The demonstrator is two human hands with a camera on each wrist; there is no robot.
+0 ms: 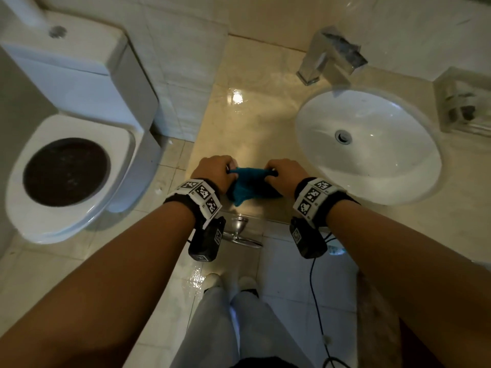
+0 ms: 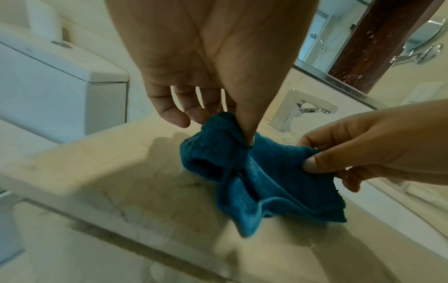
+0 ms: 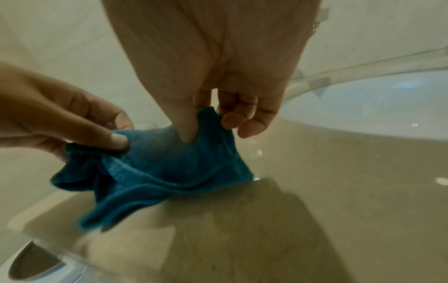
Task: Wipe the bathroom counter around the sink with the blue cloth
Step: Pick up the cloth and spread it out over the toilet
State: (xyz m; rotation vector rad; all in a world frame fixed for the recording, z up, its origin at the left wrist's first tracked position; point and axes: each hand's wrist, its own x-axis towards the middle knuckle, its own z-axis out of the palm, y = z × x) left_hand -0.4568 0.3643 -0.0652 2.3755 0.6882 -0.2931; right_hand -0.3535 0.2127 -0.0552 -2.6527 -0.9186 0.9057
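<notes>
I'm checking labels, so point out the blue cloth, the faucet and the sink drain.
blue cloth (image 1: 245,185): head view, middle of the fabric between the hands.
faucet (image 1: 330,55): head view, top of the spout.
sink drain (image 1: 343,136): head view, centre of the metal ring.

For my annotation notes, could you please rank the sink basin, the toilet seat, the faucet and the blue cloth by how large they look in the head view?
1. sink basin and toilet seat: look alike, not ranked.
2. faucet.
3. blue cloth, partly hidden by both hands.

I see the toilet (image 1: 71,160) left of the tabletop (image 1: 239,123), the sink (image 1: 369,144) set in it at right, the tap (image 1: 326,57) behind.
</notes>
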